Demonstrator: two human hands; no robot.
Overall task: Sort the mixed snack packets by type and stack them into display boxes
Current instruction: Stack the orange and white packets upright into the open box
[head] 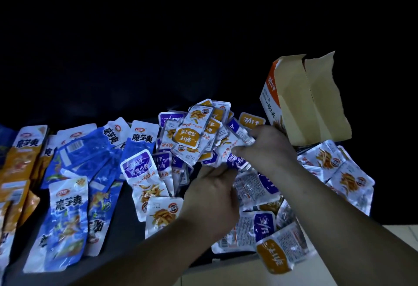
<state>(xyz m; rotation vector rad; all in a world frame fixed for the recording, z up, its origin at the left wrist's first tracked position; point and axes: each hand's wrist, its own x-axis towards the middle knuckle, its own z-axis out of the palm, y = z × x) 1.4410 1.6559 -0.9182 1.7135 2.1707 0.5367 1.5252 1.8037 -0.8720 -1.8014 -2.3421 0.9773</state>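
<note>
1. Packets of small size [194, 131], purple-labelled and orange-labelled mixed, lie heaped at the middle of the dark worktop [126, 206], overlapping one another.
2. The right hand [267, 150] reaches into the right side of this heap; its grip is pressed together, thumb and curled fingers pinching a purple packet [236, 163] at its right end, held a little above the pile.
3. The left hand [212, 197] sits just nearer and to the left, seen from the back, its fingers curled onto the near edge of the same purple packet, so both hands meet on it.
4. A display box [300, 104], orange and white outside and plain card inside, stands tilted at the far right with its flaps open upward, just beyond the right hand.
5. More small packets [339, 172] with silver backs lie to the right of the right forearm and under it, below the box.
6. Long blue packets [67, 213] are spread over the left half of the worktop, some face up, some showing barcodes.
7. Long orange packets [20, 156] lie at the far left edge, beside the blue ones.
</note>
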